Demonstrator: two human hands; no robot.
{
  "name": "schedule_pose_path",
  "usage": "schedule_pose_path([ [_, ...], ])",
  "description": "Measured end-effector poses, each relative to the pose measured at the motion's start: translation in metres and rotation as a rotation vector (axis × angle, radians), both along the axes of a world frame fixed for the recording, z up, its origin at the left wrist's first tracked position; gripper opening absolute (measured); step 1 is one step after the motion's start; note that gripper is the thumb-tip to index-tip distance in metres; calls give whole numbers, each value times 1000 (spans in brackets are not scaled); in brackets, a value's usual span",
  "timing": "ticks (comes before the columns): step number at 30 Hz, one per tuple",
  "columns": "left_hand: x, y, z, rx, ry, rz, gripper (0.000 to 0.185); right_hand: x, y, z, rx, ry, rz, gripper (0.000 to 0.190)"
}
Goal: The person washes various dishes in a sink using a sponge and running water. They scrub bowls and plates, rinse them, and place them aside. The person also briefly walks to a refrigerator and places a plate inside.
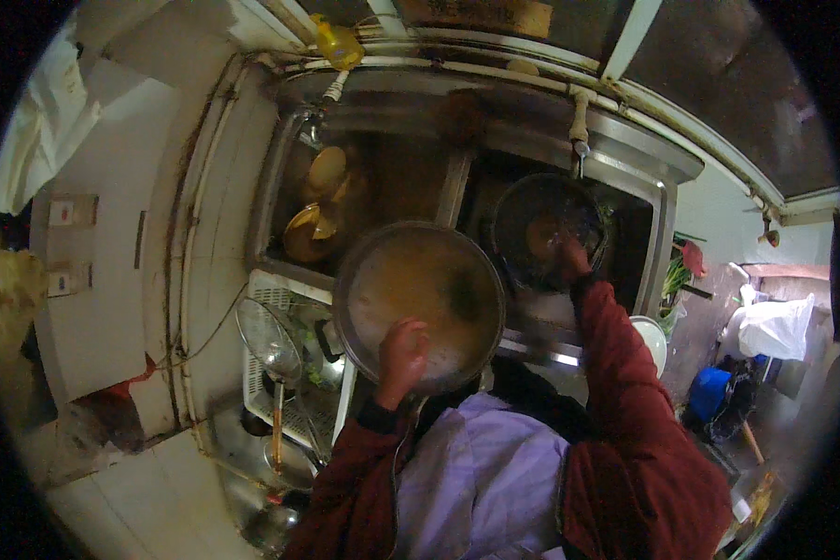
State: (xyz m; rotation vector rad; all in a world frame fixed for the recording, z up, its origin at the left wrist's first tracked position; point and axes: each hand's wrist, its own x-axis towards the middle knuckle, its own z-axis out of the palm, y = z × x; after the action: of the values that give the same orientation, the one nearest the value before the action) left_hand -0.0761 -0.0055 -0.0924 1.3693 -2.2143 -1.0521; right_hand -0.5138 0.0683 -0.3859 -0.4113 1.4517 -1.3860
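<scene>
My left hand [404, 360] is over the near part of a wide round metal basin [420, 280], its fingers curled; whether it holds anything cannot be told. A dark green patch shows at the right inside the basin. My right hand [567, 257] reaches into a dark round pan or basin [525, 269] standing in the right sink bay [626, 245], under a tap [581, 150]. Its fingers are blurred and dim, and what they touch is unclear. Yellowish dishes or shells [308, 231] lie in the left sink bay.
At the left stands a white plastic basket [259, 392] with a wire strainer [269, 339] over it. A yellow bottle or bag [338, 45] hangs near the pipes. Right of the sink are a white plate or lid [649, 343], green stalks [674, 280] and a white plastic bag [777, 325].
</scene>
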Motion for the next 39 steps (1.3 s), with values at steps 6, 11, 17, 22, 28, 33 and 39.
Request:
schedule_pose_path([
  [6, -3, -9, 12, 52, -25, 11, 24, 74, -43, 138, -41, -701, -262, 43],
  [11, 4, -26, 26, 120, 83, -15, 27, 34, -107, 148, -284, -978, 130, 46],
  [17, 53, -73, 61, 403, 265, 194, 30, 7, -235, 214, -315, 1060, 317, 31],
  [22, 114, -136, 66, 258, 387, 318, 32, 21, -301, 241, -506, 1979, 431, 46],
  [28, 206, -226, -99, 331, 614, 416, 29, 79, -277, 284, -358, 1326, 263, 43],
  [33, 182, -321, -169, 195, 271, 185, 42, 173, -137, 266, -150, 1180, 671, 46],
  [39, 166, -396, -205, 82, -380, 61, 45, 236, -51, 221, -72, 1606, 916, 52],
])
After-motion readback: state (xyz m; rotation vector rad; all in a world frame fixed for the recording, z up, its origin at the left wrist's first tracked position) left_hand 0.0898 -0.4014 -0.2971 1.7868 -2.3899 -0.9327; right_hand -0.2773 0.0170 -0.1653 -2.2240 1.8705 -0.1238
